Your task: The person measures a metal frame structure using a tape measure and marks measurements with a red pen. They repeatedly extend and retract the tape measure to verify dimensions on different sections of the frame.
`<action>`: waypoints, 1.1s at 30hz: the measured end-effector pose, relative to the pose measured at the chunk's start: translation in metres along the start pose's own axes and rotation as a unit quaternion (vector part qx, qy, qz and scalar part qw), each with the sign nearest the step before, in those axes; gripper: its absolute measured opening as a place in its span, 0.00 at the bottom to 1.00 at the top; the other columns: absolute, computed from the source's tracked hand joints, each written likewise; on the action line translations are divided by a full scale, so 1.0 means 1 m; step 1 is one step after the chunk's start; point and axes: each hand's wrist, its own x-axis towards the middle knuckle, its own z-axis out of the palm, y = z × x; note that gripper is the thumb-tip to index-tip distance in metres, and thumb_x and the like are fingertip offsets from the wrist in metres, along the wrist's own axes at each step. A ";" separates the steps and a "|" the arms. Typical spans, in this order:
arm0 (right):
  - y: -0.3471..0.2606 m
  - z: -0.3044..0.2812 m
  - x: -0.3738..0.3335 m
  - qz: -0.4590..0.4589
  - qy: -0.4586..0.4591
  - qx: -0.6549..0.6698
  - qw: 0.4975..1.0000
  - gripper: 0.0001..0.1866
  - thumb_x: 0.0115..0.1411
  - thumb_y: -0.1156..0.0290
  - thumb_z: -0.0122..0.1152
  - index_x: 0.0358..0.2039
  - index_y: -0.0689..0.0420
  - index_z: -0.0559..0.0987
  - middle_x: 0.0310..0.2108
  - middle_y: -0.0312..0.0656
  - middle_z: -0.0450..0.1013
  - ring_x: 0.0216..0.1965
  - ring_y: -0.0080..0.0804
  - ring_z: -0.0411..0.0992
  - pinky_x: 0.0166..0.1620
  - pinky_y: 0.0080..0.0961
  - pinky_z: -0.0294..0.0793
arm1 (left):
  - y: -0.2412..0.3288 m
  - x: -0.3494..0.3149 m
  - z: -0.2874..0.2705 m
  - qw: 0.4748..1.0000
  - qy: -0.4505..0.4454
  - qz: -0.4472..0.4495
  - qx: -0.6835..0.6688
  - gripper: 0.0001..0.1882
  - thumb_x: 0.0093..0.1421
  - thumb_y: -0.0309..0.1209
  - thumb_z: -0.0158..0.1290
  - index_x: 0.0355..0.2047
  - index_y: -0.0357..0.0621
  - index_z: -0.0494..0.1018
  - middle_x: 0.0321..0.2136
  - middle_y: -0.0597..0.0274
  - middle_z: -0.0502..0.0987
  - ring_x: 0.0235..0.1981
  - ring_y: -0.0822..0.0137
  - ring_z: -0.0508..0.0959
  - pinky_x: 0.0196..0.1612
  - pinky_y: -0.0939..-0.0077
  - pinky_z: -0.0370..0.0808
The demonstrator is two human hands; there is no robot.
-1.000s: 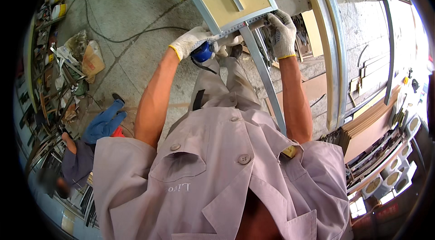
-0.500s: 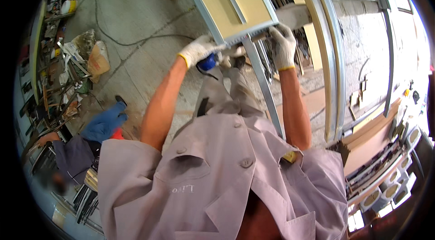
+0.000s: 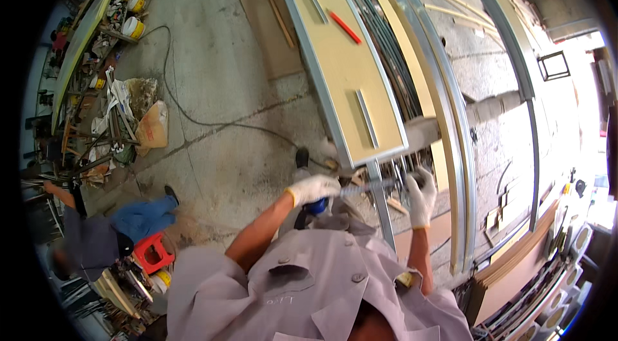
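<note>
My left hand (image 3: pixel 315 188), in a white knit glove, is closed around a blue tape measure (image 3: pixel 316 206). Its blade (image 3: pixel 365 187) stretches sideways in front of my waist to my right hand (image 3: pixel 420 196). That gloved hand has its fingers curled at the blade's far end; the exact grip is blurred. Just beyond both hands lies a long cream panel (image 3: pixel 344 74) edged in silver metal, its near end apart from the tape. Two silver handles, one near (image 3: pixel 367 119) and one farther off (image 3: pixel 315 3), are on the panel, along with a red stick-shaped object (image 3: pixel 345 26).
A metal bar (image 3: pixel 383 206) runs below the panel. Long metal profiles (image 3: pixel 444 83) stand to the right. A dark cable (image 3: pixel 225 124) crosses the concrete floor. At left, another person (image 3: pixel 96 238) is beside a red stool (image 3: pixel 153 253), near piled scrap (image 3: pixel 119 116).
Both hands have drawn back from the panel's near end toward my body, with the tape still stretched between them. My view has shifted, showing more of the panel and the red object.
</note>
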 end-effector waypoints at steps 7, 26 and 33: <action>-0.198 0.100 0.050 -0.215 -0.053 -0.131 0.966 0.18 0.58 0.73 0.72 0.49 0.61 0.81 0.30 0.38 0.78 0.32 0.21 0.74 0.38 0.22 0.75 | -0.014 -0.115 -0.087 0.993 -0.071 -0.002 -0.092 0.13 0.70 0.38 0.53 0.35 0.41 0.78 0.26 0.65 0.81 0.29 0.73 0.80 0.36 0.75 0.75; -0.331 0.448 0.267 -0.336 -0.101 -0.472 0.809 0.17 0.57 0.60 0.63 0.37 0.63 0.85 0.36 0.61 0.81 0.36 0.59 0.81 0.41 0.48 0.79 | 0.012 -0.212 -0.205 0.925 0.250 0.036 -0.282 0.11 0.66 0.33 0.53 0.39 0.37 0.78 0.24 0.59 0.81 0.23 0.68 0.81 0.28 0.74 0.77; -0.332 0.293 0.050 -0.218 -0.330 -0.127 0.910 0.13 0.65 0.63 0.64 0.41 0.61 0.83 0.28 0.33 0.77 0.28 0.18 0.72 0.34 0.19 0.74 | 0.103 -0.191 -0.201 0.916 0.289 0.044 -0.276 0.11 0.69 0.32 0.53 0.43 0.35 0.78 0.22 0.59 0.79 0.20 0.68 0.80 0.25 0.73 0.79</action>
